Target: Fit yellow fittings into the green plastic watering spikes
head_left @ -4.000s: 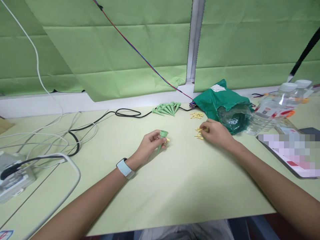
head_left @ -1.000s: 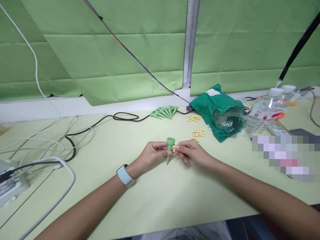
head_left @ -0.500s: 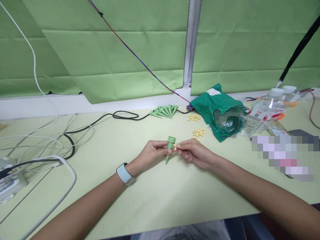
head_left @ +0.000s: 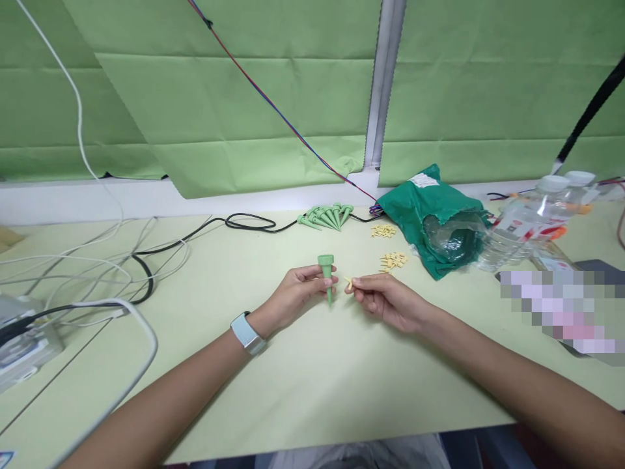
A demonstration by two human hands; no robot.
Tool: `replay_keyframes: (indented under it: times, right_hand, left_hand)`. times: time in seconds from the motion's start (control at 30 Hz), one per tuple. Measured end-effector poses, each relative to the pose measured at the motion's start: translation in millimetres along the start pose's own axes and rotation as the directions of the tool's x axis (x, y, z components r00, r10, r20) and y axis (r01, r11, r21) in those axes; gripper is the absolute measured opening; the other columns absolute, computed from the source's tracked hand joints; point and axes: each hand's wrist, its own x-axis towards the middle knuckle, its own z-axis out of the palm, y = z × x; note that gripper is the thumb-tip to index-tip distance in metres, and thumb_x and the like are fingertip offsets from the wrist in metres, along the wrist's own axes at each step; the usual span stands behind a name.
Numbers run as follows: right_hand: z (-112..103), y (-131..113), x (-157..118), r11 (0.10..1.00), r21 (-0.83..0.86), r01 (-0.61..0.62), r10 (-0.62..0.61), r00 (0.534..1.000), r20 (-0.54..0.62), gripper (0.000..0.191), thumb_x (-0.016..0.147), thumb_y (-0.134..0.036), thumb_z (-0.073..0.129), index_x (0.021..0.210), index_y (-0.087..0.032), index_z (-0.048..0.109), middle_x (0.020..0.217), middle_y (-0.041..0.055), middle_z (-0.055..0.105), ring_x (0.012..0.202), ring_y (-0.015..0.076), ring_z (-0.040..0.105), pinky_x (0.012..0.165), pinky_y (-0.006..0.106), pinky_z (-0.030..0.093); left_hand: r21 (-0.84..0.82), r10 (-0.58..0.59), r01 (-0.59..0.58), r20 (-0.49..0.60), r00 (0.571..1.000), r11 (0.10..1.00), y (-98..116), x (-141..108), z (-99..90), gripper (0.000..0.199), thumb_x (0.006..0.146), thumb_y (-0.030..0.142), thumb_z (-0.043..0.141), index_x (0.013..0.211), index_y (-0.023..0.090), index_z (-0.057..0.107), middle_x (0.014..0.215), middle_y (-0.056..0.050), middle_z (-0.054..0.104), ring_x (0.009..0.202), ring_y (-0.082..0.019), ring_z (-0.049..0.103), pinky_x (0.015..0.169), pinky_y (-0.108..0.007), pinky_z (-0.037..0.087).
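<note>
Left hand (head_left: 297,294) closed around a green plastic spike (head_left: 327,273), held upright, tip down. Right hand (head_left: 388,303) pinches a small yellow piece (head_left: 348,283) between thumb and forefinger. Hands apart; piece just beside the spike, not touching it. Loose yellow pieces (head_left: 393,261) lie ahead of the right hand, near a green bag (head_left: 437,225); more spikes (head_left: 326,217) lie farther along the pale green table (head_left: 312,384).

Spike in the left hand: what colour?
Mint green spike, shown best in the head view.
</note>
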Motion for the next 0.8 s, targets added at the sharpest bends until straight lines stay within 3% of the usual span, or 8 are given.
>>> replay_keyframes:
  times: [0.07, 0.27, 0.37, 0.43, 0.5, 0.57, 0.8]
  right_hand:
    - [-4, 2, 3, 1.0, 0.005, -0.018, 0.018, 1.0, -0.019, 0.03, 0.077, -0.042, 0.079, 0.085, -0.013, 0.076, 0.075, 0.004, 0.066, 0.05, 0.0069, 0.052, 0.045, 0.021, 0.041]
    - [-29, -9, 14, 0.972, -0.173, 0.157, -0.198, 0.948, -0.25, 0.044, 0.064, -0.045, 0.089, 0.092, -0.013, 0.079, 0.064, 0.0016, 0.064, 0.051, 0.0094, 0.054, 0.045, 0.022, 0.046]
    - [-53, -24, 26, 0.944, -0.228, 0.238, -0.311, 0.872, -0.378, 0.043, 0.061, -0.041, 0.091, 0.089, -0.013, 0.076, 0.066, 0.0016, 0.066, 0.051, 0.0099, 0.056, 0.046, 0.022, 0.048]
    - [-73, -33, 38, 0.897, -0.374, 0.237, -0.397, 0.803, -0.444, 0.033, 0.067, -0.037, 0.086, 0.086, -0.014, 0.071, 0.07, 0.0032, 0.069, 0.052, 0.0122, 0.061, 0.048, 0.023, 0.05]
    - [-92, -41, 53, 0.774, -0.626, 0.088, -0.465, 0.75, -0.47, 0.019, 0.081, -0.032, 0.073, 0.087, -0.014, 0.068, 0.075, 0.0057, 0.072, 0.055, 0.0143, 0.065, 0.051, 0.024, 0.052]
    - [-108, -46, 67, 0.606, -0.792, -0.08, -0.504, 0.732, -0.459, 0.014, 0.087, -0.026, 0.063, 0.087, -0.014, 0.069, 0.076, 0.007, 0.073, 0.056, 0.0154, 0.067, 0.054, 0.024, 0.052]
    - [-130, -50, 94, 0.291, -0.903, -0.315, -0.572, 0.7, -0.428, 0.015, 0.086, -0.021, 0.062, 0.087, -0.014, 0.075, 0.094, 0.0148, 0.075, 0.093, 0.026, 0.068, 0.078, 0.03, 0.049]
  left_hand:
    - [-0.04, -0.023, 0.022, -0.044, 0.999, 0.999, 0, 2, -3.0, 0.034, 0.078, 0.028, 0.082, 0.11, 0.017, 0.077, 0.104, -0.011, 0.072, 0.091, -0.019, 0.063, 0.084, -0.033, 0.048]
    - [-0.047, -0.058, 0.055, -0.062, 0.996, 0.997, 0, 3, -4.5, 0.037, 0.077, 0.029, 0.084, 0.111, 0.017, 0.077, 0.1, -0.009, 0.071, 0.088, -0.016, 0.062, 0.08, -0.03, 0.047]
    - [-0.034, -0.063, 0.061, -0.05, 0.997, 0.998, 1, 2, -3.8, 0.037, 0.077, 0.029, 0.084, 0.111, 0.018, 0.077, 0.098, -0.007, 0.071, 0.086, -0.015, 0.061, 0.079, -0.029, 0.046]
    - [-0.031, -0.063, 0.062, -0.049, 0.997, 0.998, 2, 2, -3.7, 0.037, 0.077, 0.029, 0.084, 0.111, 0.019, 0.077, 0.099, -0.007, 0.07, 0.086, -0.015, 0.061, 0.078, -0.029, 0.045]
    - [-0.033, -0.071, 0.07, -0.053, 0.996, 0.997, 2, 2, -3.9, 0.037, 0.076, 0.029, 0.084, 0.111, 0.019, 0.077, 0.1, -0.007, 0.07, 0.087, -0.015, 0.061, 0.078, -0.029, 0.045]
    - [-0.039, -0.076, 0.074, -0.06, 0.995, 0.997, 2, 2, -4.4, 0.038, 0.076, 0.029, 0.085, 0.112, 0.018, 0.076, 0.1, -0.008, 0.07, 0.088, -0.016, 0.061, 0.079, -0.029, 0.046]
    - [-0.037, -0.071, 0.068, -0.056, 0.996, 0.997, -2, 3, -7.1, 0.035, 0.078, 0.029, 0.083, 0.11, 0.017, 0.077, 0.1, -0.008, 0.07, 0.086, -0.015, 0.063, 0.078, -0.028, 0.048]
